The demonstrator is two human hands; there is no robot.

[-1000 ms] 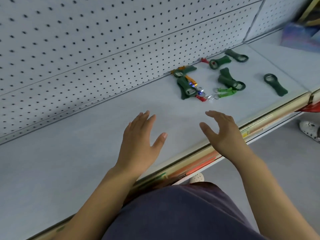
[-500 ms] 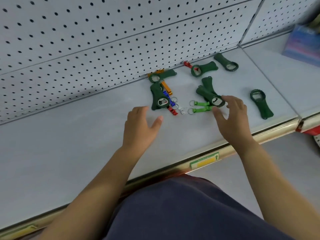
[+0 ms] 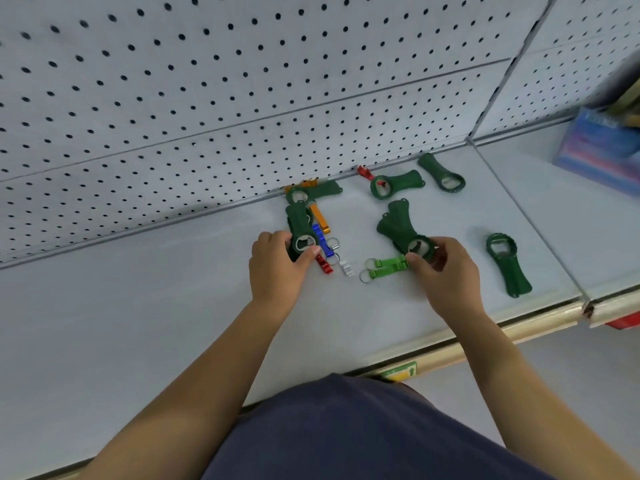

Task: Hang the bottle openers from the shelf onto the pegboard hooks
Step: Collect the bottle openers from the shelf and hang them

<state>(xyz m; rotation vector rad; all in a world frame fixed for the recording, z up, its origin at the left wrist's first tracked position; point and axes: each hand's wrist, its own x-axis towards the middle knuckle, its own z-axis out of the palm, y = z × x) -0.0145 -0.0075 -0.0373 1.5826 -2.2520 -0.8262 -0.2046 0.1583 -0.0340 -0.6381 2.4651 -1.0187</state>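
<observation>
Several dark green bottle openers lie on the pale shelf (image 3: 138,323) below the white pegboard (image 3: 242,98). My left hand (image 3: 277,271) grips the ring end of one green opener (image 3: 298,226), thumb over its rim. My right hand (image 3: 445,271) pinches the ring end of another green opener (image 3: 398,230), which lies on a second one. More green openers rest at the back left (image 3: 325,189), back middle (image 3: 401,181), back right (image 3: 440,173) and alone on the right (image 3: 507,268). No hooks show on the pegboard.
Small keychain openers lie between my hands: orange (image 3: 320,220), blue (image 3: 322,242), red (image 3: 325,265), silver (image 3: 346,267) and two light green (image 3: 386,266). A blurred blue-purple box (image 3: 599,150) stands on the neighbouring shelf at right. The shelf's front edge carries a label strip (image 3: 398,370).
Both hands have moved forward over the shelf onto the openers. They were open before; now the left grips one green opener and the right pinches another. The view shifted closer.
</observation>
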